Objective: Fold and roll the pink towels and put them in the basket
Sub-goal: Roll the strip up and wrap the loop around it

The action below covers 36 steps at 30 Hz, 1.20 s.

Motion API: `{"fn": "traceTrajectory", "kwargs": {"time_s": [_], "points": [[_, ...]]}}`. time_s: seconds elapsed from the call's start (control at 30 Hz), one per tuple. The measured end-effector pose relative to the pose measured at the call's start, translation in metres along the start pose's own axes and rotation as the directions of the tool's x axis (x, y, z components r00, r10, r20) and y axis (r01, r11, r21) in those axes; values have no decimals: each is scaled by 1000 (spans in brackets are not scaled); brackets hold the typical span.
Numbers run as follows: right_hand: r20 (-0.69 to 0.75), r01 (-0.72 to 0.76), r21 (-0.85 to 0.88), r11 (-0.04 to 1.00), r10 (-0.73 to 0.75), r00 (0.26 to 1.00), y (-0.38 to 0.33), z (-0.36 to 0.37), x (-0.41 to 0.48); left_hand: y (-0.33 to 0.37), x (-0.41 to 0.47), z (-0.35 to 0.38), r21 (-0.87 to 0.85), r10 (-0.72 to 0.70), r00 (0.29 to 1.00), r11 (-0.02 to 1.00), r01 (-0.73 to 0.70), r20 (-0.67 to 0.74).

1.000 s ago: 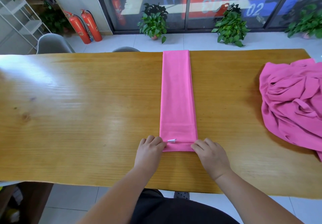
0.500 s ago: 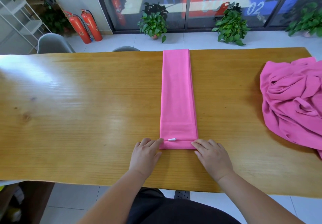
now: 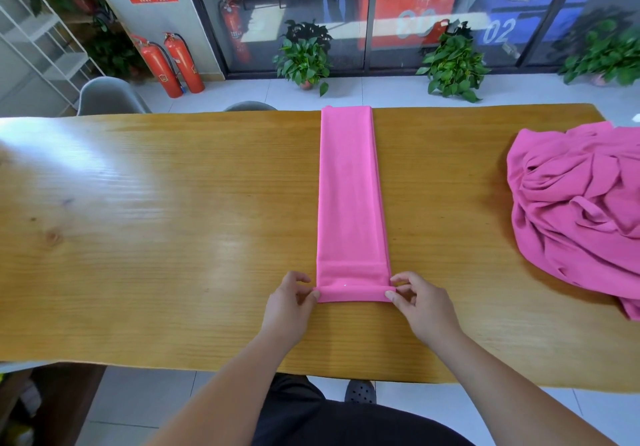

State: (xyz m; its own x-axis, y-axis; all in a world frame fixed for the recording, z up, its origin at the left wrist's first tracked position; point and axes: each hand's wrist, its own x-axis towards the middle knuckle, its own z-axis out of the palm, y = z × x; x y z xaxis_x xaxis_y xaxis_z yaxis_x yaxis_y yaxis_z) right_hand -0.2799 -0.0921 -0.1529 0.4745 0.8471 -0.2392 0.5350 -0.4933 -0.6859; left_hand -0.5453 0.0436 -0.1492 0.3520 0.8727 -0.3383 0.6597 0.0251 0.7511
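Note:
A pink towel (image 3: 349,196), folded into a long narrow strip, lies across the wooden table (image 3: 156,237) from its far edge toward me. The near end is turned over into a small roll. My left hand (image 3: 289,303) pinches the roll's left end, and my right hand (image 3: 420,303) pinches its right end. A crumpled heap of pink towels (image 3: 575,210) lies at the table's right side. No basket is in view.
Two grey chairs (image 3: 109,97) stand behind the table's far edge at the left. Beyond them are red fire extinguishers (image 3: 169,64), potted plants (image 3: 304,57) on the tiled floor and a white shelf (image 3: 45,40) at far left.
The near end of the strip has been turned over into a small roll, hiding the white tag. Both hands now pinch the roll's ends instead of lying beside the hem.

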Motion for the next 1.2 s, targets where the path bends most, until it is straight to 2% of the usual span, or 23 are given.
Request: {"fn": "traceTrajectory", "kwargs": {"time_s": [0.07, 0.13, 0.3, 0.37, 0.47, 0.5, 0.57, 0.63, 0.7, 0.83, 0.93, 1.0, 1.1, 1.2], "points": [[-7, -31, 47, 998, 32, 999, 1, -1, -4, -2, -4, 2, 0, -12, 1000, 1000, 12, -6], [-20, -28, 3, 1000, 28, 999, 0, -2, -6, -3, -5, 3, 9, -21, 999, 1000, 21, -30], [-128, 57, -330, 942, -105, 986, -7, 0, -6, 3, 4, 2, 288, 107, 990, 955, -75, -97], [-166, 173, -409, 896, -260, 951, -4, 6, -4, 7, 9, 3, 443, 260, 963, 874, -201, -76], [-120, 376, -548, 747, -515, 849, 7, 16, -4, 0, 12, 9, 647, 511, 857, 630, -429, 70], [-104, 404, -576, 710, -554, 826, 12, 19, -5, -4, 11, 10, 676, 556, 824, 567, -471, 108], [-97, 424, -619, 661, -600, 794, 22, 23, -9, -12, 6, 11, 684, 613, 783, 527, -505, 106], [-87, 436, -635, 637, -620, 780, 30, 24, -14, -19, -2, 10, 660, 651, 755, 536, -527, 74], [-63, 441, -620, 649, -602, 796, 30, 24, -17, -24, -8, 8, 630, 655, 752, 554, -544, 73], [-52, 414, -587, 696, -543, 838, 25, 22, -10, -22, -6, 8, 605, 563, 823, 631, -485, 72], [-79, 361, -494, 791, -455, 887, 20, 19, -2, -12, 1, 10, 575, 449, 893, 724, -380, 25], [-85, 291, -403, 868, -352, 932, 16, 16, 0, -6, 3, 9, 486, 348, 938, 819, -306, 4], [-60, 187, -301, 935, -214, 975, 5, 9, 1, 2, 2, 6, 252, 154, 988, 957, -141, -31], [-64, 95, -196, 976, -110, 992, -3, 2, 1, 5, 3, 5, 52, 31, 999, 998, -29, -38]]}}
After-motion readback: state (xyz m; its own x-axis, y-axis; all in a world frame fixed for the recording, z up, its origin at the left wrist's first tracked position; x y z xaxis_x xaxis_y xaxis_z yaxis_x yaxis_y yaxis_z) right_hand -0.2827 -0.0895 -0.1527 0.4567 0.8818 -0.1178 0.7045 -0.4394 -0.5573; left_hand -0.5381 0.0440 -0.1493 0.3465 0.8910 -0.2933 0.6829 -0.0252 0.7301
